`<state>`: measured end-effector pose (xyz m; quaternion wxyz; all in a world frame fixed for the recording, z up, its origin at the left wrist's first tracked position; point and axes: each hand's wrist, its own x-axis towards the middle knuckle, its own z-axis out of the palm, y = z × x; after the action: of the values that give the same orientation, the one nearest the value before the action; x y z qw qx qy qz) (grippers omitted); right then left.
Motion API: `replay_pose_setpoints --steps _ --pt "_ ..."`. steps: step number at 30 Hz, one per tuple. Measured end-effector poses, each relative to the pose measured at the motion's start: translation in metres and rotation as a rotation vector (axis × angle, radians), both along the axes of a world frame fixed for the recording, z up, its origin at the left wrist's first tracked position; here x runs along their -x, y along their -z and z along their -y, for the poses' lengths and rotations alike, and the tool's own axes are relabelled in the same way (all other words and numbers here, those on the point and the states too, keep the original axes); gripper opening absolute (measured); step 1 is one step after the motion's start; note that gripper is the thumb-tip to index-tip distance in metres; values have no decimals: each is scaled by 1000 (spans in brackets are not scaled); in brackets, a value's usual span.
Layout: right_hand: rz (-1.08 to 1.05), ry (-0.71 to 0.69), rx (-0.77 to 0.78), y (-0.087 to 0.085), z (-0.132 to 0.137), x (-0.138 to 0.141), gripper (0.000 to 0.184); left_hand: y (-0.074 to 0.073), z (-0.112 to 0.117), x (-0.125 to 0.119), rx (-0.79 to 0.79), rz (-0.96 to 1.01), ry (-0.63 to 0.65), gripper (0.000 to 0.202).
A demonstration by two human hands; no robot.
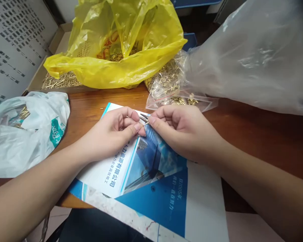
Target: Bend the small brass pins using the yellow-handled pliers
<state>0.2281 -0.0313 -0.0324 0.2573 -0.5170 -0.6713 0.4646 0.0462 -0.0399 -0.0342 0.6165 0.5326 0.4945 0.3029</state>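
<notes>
My left hand (123,129) is closed in a pinch, thumb against fingers, on one end of a thin brass pin (146,123). Facing it, my right hand (178,126) is also closed, its thumb and forefinger at the pin's other end. Between the fingertips show dark, pointed metal tips (143,117) like those of tweezers; they reach left from my right fingers, and the rest is hidden. Both hands hover over a blue and white printed brochure (151,188) on the wooden table.
A yellow plastic bag (111,72) stands behind, over a cardboard box (53,40) of brass pins (62,80). Clear bags (166,84) of brass pieces lie right of it, a white bag (35,141) at left. One loose brass piece (102,108) is on the table (82,106).
</notes>
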Motion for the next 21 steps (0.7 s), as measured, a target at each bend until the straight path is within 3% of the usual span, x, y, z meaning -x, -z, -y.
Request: replay_pose_setpoints --steps 4,21 --pt "23 -10 7 3 2 -1 20 0 0 2 12 47 55 11" --pt "-19 -11 -54 5 4 -3 26 0 -1 -3 0 -34 62 15"
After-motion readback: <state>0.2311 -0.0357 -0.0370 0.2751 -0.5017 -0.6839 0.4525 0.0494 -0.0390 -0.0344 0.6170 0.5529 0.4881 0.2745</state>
